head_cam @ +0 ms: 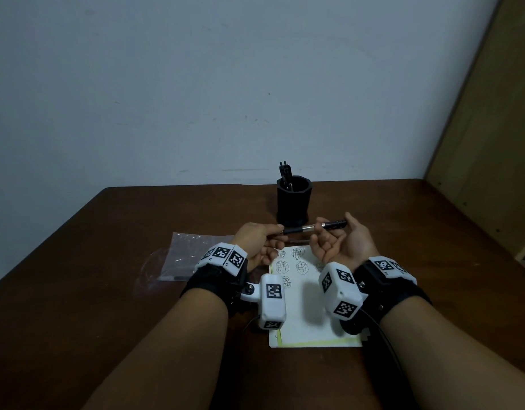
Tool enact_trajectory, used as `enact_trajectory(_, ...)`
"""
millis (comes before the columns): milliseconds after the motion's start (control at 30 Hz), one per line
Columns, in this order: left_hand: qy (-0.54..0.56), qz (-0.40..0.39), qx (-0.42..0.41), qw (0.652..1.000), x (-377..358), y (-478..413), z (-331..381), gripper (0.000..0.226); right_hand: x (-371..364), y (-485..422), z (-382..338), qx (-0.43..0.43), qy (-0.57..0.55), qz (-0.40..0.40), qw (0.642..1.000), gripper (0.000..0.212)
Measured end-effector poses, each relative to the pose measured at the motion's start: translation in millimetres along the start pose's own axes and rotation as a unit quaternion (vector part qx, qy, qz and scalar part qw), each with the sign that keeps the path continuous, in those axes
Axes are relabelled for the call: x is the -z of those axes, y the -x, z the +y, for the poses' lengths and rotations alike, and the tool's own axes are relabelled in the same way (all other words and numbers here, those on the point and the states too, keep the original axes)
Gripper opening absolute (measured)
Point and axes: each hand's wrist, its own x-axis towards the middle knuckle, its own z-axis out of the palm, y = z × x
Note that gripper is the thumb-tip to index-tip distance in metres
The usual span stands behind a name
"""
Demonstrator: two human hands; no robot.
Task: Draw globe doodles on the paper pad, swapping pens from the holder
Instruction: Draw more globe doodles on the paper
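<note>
— Where is the pen [314, 227]?
— Level in the air, just over the far edge of the pad [308, 309]. Both my hands have it.
— How do they hold it?
— My left hand [258, 241] pinches the left end between thumb and fingers. My right hand [344, 241] lies palm up, fingers curled, with the shaft held between thumb and forefinger.
— And the pad?
— It lies flat on the bench [107, 291] between my forearms. Globe doodles [296, 263] fill its upper part in rows; the lower part is blank.
— The holder [293, 202]?
— Black, upright, just beyond my hands, with dark pens [285, 173] standing in it at its left side.
— Anything else?
— A clear bag [184, 253] lies flat on the bench, left of my left hand. Black bands [214, 279] with white marker blocks wrap both my wrists.
</note>
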Motion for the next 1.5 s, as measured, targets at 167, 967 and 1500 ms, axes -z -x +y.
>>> enact_trajectory(167,0.005,0.003,-0.001,1.0,1.3,0.2,0.3,0.028,0.4,1.1,0.6,-0.005,-0.003,-0.002,1.0,0.058)
enact_trajectory(967,0.026,0.016,-0.053,0.998,0.8,0.3,3.3,0.008,-11.6,-2.2,-3.9,0.106,0.28,0.035,0.954,0.02)
enact_trajectory(1500,-0.266,0.139,-0.118,0.946,11.3,-16.4,22.4,0.021,-12.2,-8.4,-49.8,0.166,0.578,0.084,0.794,0.018)
